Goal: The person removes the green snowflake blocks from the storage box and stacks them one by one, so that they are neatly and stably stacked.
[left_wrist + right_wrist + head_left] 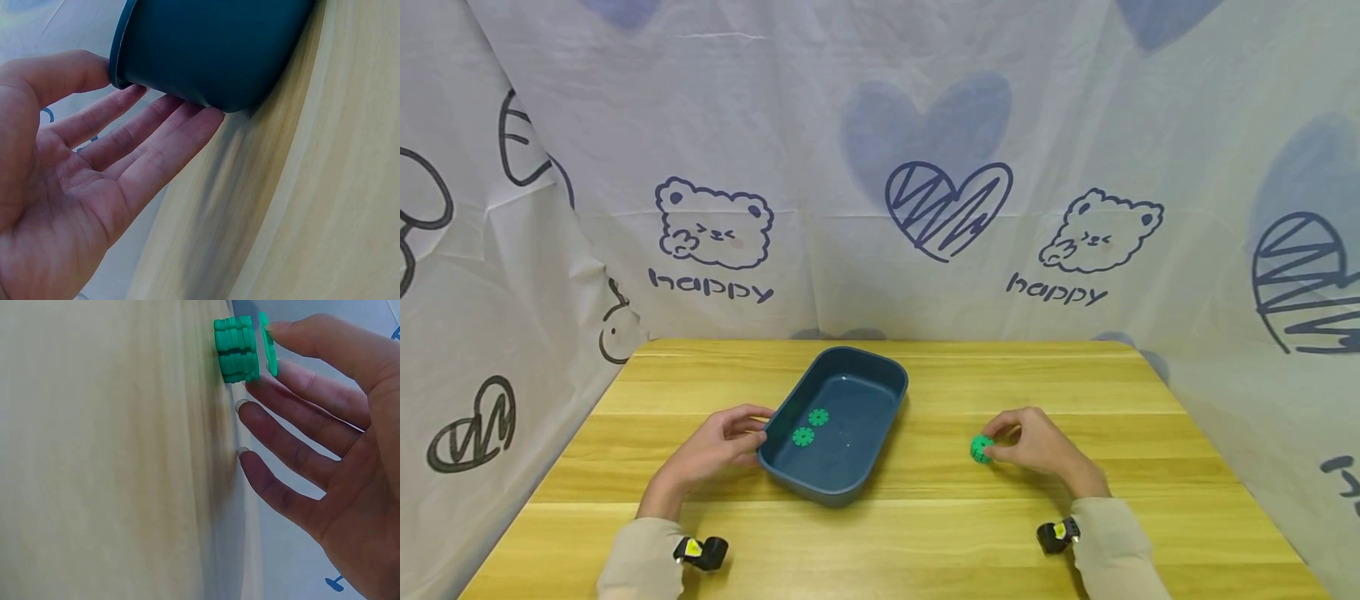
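Observation:
A dark blue plastic basin (842, 483) stands on the table with two green notched discs, one disc (818, 417) farther back and another disc (803, 437) nearer. My left hand (726, 446) holds the basin's left side. In the left wrist view, the thumb is at the rim and the fingers lie along the outer wall. To the right, my right hand (1037, 442) pinches a green notched disc (269, 347) between thumb and forefinger. That disc is tilted and slightly apart from a stack of several green discs (237, 353), while the other fingers spread loosely beside the stack.
The wooden table (940, 542) carries the basin and the stack. Behind it and at both sides hangs a pale cloth (865, 275) with printed hearts and bears. A black wrist camera (706, 552) sits on the left wrist, another camera (1056, 537) on the right.

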A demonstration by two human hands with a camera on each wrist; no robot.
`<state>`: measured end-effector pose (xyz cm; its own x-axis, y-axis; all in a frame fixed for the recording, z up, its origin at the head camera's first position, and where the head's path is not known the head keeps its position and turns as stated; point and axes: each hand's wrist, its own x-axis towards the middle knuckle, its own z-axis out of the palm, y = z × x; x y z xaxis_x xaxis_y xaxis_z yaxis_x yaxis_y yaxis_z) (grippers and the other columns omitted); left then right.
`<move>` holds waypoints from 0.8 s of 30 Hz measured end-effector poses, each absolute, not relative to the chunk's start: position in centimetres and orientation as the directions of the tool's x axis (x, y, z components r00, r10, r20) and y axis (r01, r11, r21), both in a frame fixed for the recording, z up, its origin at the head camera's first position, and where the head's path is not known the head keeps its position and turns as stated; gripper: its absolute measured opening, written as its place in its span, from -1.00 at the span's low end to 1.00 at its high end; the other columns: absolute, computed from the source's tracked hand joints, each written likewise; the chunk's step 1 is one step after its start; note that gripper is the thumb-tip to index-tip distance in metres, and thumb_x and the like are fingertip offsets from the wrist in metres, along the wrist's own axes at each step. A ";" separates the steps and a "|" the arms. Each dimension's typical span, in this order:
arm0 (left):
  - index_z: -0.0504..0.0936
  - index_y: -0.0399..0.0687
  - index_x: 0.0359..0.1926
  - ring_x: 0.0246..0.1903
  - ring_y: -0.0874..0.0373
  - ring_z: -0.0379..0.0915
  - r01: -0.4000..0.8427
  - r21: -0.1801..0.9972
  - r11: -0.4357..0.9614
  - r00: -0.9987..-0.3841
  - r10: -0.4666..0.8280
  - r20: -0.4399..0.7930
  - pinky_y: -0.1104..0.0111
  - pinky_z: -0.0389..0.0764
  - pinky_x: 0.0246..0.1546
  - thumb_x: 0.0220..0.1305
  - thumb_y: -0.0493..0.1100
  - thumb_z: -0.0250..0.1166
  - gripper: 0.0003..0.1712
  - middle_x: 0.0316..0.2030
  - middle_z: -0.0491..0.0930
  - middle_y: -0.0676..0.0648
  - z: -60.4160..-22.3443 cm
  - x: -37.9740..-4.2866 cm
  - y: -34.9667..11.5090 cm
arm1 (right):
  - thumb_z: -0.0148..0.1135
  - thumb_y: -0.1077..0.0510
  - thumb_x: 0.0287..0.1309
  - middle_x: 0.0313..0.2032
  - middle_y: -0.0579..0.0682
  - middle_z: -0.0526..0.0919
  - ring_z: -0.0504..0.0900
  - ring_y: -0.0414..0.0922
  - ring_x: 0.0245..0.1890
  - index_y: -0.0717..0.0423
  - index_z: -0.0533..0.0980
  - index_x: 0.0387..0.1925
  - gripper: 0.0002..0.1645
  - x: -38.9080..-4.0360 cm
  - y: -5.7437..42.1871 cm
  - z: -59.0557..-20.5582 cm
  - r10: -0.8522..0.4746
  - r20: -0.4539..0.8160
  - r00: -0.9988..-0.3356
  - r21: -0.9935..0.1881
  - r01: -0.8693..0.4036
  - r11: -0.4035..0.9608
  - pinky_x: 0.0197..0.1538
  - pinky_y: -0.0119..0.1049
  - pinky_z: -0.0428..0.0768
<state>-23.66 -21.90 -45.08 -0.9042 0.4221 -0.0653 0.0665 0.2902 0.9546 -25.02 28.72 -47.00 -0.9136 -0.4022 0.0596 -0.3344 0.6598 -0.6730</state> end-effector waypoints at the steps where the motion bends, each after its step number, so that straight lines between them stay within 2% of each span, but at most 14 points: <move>1: 0.34 -0.40 0.41 0.08 -0.13 0.64 0.065 0.955 0.291 -0.905 0.420 -0.066 0.13 0.80 -0.01 0.52 -0.18 0.19 -0.42 0.18 0.53 -0.51 -45.1 -23.7 -21.9 | 0.55 0.09 0.11 -0.21 -0.04 0.79 0.69 -0.21 -0.22 0.09 0.73 -0.20 -0.76 -25.0 28.7 -47.0 -0.402 0.058 -0.914 -0.674 -0.333 0.659 -0.09 -0.34 0.73; 24: 0.35 -0.39 0.42 0.08 -0.10 0.64 0.035 0.957 0.289 -0.914 0.397 -0.086 0.14 0.79 -0.01 0.52 -0.17 0.20 -0.42 0.20 0.53 -0.48 -45.1 -23.6 -21.8 | 0.53 0.12 0.14 -0.19 -0.02 0.79 0.71 -0.19 -0.21 0.13 0.72 -0.17 -0.75 -25.1 28.7 -47.4 -0.403 0.039 -0.914 -0.679 -0.320 0.661 -0.09 -0.37 0.72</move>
